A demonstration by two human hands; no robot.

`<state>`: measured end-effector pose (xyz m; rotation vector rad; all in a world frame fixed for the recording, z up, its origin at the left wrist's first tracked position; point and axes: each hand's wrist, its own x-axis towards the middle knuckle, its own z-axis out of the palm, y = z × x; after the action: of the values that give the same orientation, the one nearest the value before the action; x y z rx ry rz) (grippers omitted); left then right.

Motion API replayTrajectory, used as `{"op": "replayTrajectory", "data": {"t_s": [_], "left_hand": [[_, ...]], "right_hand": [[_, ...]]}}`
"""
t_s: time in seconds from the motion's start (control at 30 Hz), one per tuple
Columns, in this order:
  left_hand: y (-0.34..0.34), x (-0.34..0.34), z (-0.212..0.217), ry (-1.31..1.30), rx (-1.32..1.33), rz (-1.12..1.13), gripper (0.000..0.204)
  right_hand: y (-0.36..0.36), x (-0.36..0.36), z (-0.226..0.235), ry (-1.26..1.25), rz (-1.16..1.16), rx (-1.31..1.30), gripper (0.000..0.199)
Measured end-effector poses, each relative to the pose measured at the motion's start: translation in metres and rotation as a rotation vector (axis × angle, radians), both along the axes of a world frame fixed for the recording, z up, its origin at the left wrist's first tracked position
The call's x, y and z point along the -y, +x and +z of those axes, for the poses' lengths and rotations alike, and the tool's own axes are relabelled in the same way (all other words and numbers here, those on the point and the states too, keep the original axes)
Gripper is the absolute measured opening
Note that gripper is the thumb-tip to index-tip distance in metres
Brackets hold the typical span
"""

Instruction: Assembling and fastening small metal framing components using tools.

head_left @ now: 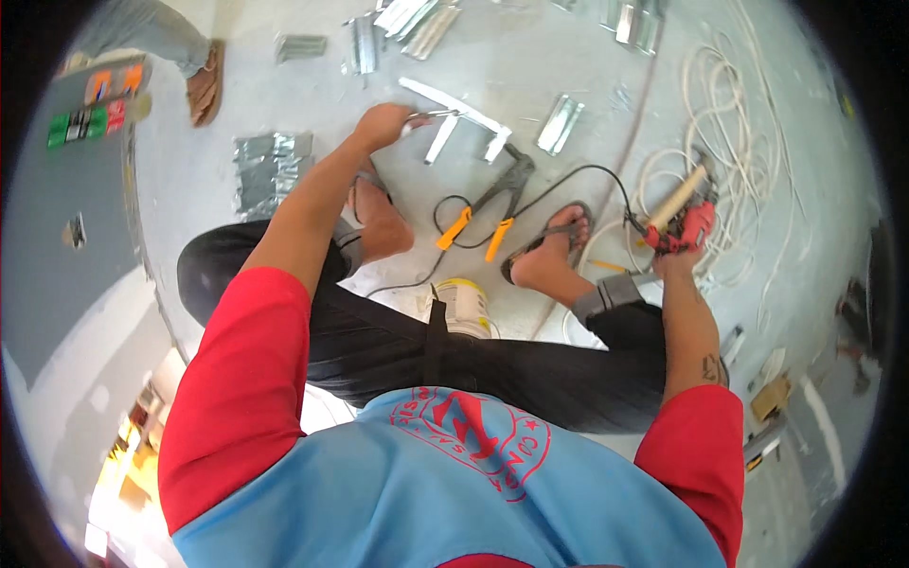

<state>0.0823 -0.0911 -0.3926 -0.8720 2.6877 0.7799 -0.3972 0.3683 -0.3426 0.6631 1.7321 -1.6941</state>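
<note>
My left hand (383, 126) is closed around a thin, silvery metal piece (434, 115), whose far end meets a bent metal channel (459, 104) on the floor. The channel is long with two short legs (439, 140) sticking out toward me. At the right, my right hand (677, 258) grips a red power tool (696, 225) with a black cord, held low near the floor. A hammer (680, 192) with a wooden handle lies beside it. Between my feet rests a long-handled cutter-like tool (516, 180) with yellow grips, its jaws close to the channel.
A white bucket (466, 305) with a yellow rim stands under my legs. Cut metal channel pieces (272, 175) lie left, more (561, 124) ahead. Coiled pale cable (720, 142) spreads at the right. Another person's foot (204, 87) is at the far left, near a green package (80, 125).
</note>
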Motion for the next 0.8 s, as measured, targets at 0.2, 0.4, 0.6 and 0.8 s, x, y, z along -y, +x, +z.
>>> {"op": "replayTrajectory", "data": {"t_s": [0.2,0.4,0.6,0.8], "left_hand": [[-0.011,-0.003,-0.003,0.059,-0.018,0.027,0.053],[0.002,-0.007,-0.014,0.033,0.047,0.076,0.046],[-0.012,-0.016,-0.021,0.044,-0.042,0.114,0.042],[0.000,-0.021,-0.018,0.036,-0.030,0.191,0.050]], "right_hand": [[-0.010,-0.035,-0.012,-0.083,-0.157,0.047,0.065],[-0.015,-0.026,-0.010,-0.238,-0.111,0.145,0.074],[-0.066,-0.029,0.022,-0.500,-0.016,-0.060,0.044],[-0.015,0.090,0.157,-0.411,0.113,-0.520,0.046]]}}
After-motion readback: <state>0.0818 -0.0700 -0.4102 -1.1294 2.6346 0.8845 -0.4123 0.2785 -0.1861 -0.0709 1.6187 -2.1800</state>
